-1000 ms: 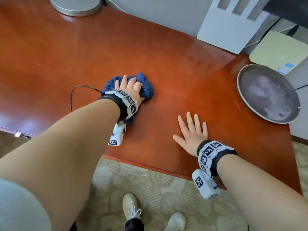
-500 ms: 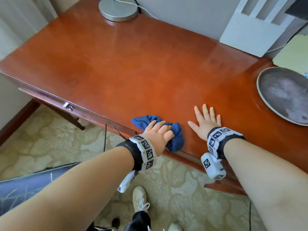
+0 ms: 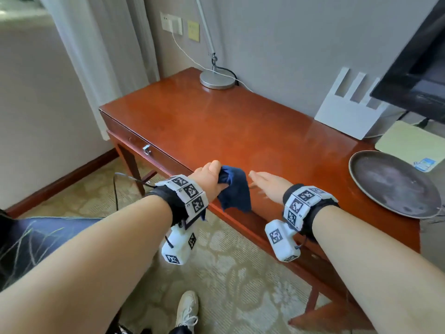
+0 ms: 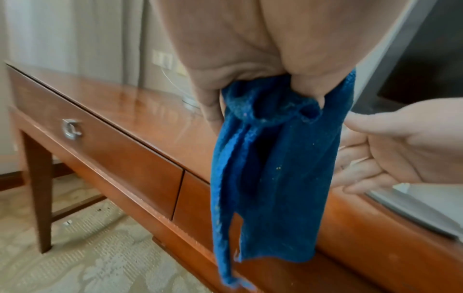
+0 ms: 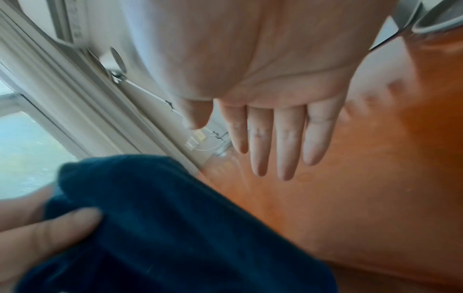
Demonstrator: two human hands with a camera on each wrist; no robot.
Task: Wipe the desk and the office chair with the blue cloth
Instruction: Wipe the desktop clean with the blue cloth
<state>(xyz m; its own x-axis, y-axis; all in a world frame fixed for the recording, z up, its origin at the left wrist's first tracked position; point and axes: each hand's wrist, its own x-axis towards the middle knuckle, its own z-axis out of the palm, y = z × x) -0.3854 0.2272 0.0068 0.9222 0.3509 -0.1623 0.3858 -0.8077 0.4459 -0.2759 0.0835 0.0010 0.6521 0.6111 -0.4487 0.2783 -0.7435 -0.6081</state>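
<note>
My left hand [image 3: 212, 177] grips the blue cloth [image 3: 234, 191] in a fist and holds it lifted off the reddish wooden desk [image 3: 240, 131], at its front edge. The cloth [image 4: 270, 168] hangs down in folds in front of the desk's drawer face. My right hand [image 3: 267, 184] hovers just right of the cloth with straight fingers [image 5: 273, 138] and an empty palm, above the desk top. A dark seat, maybe the office chair [image 3: 43, 237], shows at the lower left.
A lamp base [image 3: 216, 80] stands at the desk's back corner. A white slotted stand [image 3: 349, 114], a pale flat box [image 3: 414, 143] and a round grey tray [image 3: 392, 184] fill the right end. A dark screen [image 3: 419, 68] hangs above. Patterned carpet lies below.
My left hand dragged the cloth to the desk's front edge, then closed round it and lifted it off. My right hand rose from the desk top. My view pulled back.
</note>
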